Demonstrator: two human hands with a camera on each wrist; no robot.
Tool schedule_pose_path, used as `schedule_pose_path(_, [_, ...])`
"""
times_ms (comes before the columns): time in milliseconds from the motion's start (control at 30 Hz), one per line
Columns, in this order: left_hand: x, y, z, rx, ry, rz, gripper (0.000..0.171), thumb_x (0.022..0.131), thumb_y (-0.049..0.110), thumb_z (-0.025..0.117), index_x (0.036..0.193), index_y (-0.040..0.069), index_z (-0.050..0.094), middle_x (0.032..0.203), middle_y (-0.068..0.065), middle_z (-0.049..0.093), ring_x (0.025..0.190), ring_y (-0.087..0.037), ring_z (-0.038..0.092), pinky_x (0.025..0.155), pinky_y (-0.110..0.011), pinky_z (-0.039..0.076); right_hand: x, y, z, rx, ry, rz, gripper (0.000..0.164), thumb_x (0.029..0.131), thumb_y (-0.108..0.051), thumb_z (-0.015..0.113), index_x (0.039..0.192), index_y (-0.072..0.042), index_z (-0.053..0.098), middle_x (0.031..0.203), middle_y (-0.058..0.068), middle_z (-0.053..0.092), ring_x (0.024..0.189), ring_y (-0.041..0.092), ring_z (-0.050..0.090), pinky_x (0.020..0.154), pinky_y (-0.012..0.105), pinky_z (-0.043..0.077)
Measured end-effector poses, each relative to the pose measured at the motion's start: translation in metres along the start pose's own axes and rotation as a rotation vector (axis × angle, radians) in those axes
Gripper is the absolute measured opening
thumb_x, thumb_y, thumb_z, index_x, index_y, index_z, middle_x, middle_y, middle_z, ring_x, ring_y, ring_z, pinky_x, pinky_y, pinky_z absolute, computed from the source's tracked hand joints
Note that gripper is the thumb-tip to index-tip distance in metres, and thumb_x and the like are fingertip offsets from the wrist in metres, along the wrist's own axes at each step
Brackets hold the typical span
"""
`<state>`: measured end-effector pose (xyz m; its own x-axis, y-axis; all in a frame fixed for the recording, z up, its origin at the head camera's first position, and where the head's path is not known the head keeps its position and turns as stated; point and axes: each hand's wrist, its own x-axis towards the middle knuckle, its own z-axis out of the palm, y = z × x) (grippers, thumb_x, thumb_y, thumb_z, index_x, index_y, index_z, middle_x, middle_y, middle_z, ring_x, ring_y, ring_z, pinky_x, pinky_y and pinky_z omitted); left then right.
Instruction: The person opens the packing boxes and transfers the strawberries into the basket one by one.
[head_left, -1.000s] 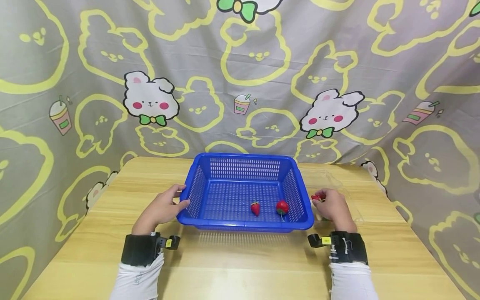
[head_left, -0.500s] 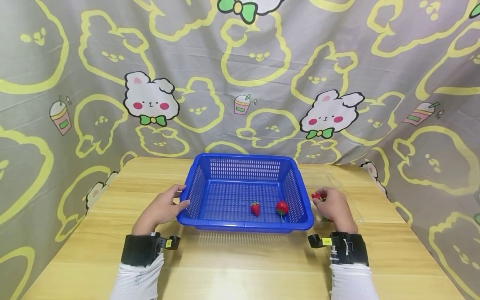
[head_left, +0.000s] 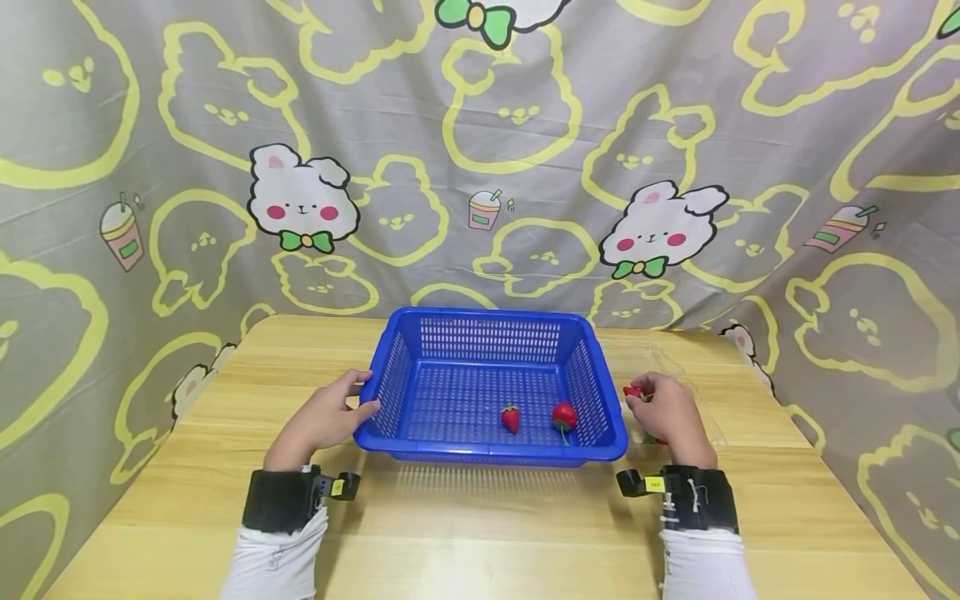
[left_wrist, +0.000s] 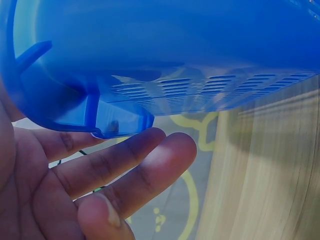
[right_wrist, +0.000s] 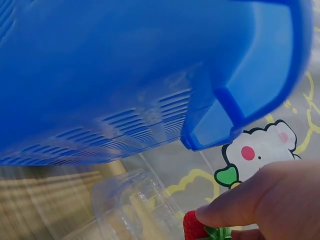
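My left hand is at the left rim of a blue plastic basket. Its fingers stretch out loosely beneath the rim's underside in the left wrist view. Beyond the basket's right side, my right hand pinches a red strawberry with green leaves between thumb and fingers. That hand is over a clear plastic box; the palm hides part of the box. Inside the basket lie a small strawberry and a rounder red fruit with green leaves, both near the front right.
A light wooden table carries everything. Under my right wrist, a bit of red and green shows in the clear box. A grey curtain with rabbit drawings hangs behind and at both sides.
My right hand has shifted very slightly while holding the strawberry, and red and green now show beneath the wrist. The left hand and the basket look unmoved.
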<state>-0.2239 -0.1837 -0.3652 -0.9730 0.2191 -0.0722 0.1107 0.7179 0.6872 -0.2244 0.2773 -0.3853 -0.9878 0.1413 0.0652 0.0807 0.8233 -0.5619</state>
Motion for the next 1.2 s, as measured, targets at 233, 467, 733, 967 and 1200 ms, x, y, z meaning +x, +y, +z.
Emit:
schedule_pose_path(233, [0.0000,-0.0003,-0.0007,0.008,0.001,0.004,0.054,0.096,0.023,0.054,0.140,0.000,0.034,0.137,-0.035,0.044,0.119,-0.050,0.047,0.091,-0.064,0.046,-0.0001,-0.0011,-0.0021,0.005,0.019,-0.021,0.030,0.089,-0.015,0.063,0.112,0.004,0.060,0.103,0.028,0.063,0.084,0.036,0.058,0.073,0.051,0.054])
schedule_pose_path(467, [0.0003,0.0003,-0.0011,0.003,0.000,0.007,0.054,0.096,0.023,0.053,0.140,0.000,0.034,0.136,-0.035,0.044,0.118,-0.050,0.048,0.091,-0.063,0.046,-0.0015,-0.0037,-0.0044,0.005,0.031,-0.032,0.031,0.088,-0.015,0.063,0.113,0.003,0.060,0.102,0.027,0.064,0.084,0.036,0.058,0.072,0.050,0.055])
schedule_pose_path(733, [0.0000,0.0011,-0.0009,0.007,0.004,0.013,0.054,0.096,0.022,0.054,0.140,-0.001,0.034,0.136,-0.035,0.044,0.119,-0.050,0.048,0.091,-0.063,0.046,-0.0009,-0.0035,-0.0048,0.005,0.039,-0.038,0.030,0.089,-0.016,0.063,0.113,0.002,0.060,0.101,0.026,0.065,0.085,0.035,0.058,0.070,0.047,0.054])
schedule_pose_path(967, [-0.0002,0.0026,-0.0011,0.006,0.005,0.017,0.053,0.096,0.023,0.054,0.140,-0.001,0.034,0.136,-0.035,0.045,0.119,-0.050,0.048,0.092,-0.063,0.046,-0.0016,-0.0059,-0.0065,0.012,0.049,-0.039,0.029,0.089,-0.016,0.063,0.112,0.002,0.060,0.101,0.026,0.064,0.086,0.036,0.057,0.069,0.048,0.053])
schedule_pose_path(1200, [-0.0004,0.0018,-0.0013,0.008,0.002,0.009,0.054,0.096,0.023,0.054,0.140,-0.001,0.034,0.136,-0.035,0.045,0.119,-0.050,0.047,0.092,-0.063,0.046,-0.0029,-0.0077,-0.0083,0.016,0.053,-0.045,0.030,0.089,-0.015,0.063,0.112,0.003,0.060,0.104,0.027,0.063,0.087,0.037,0.057,0.069,0.048,0.053])
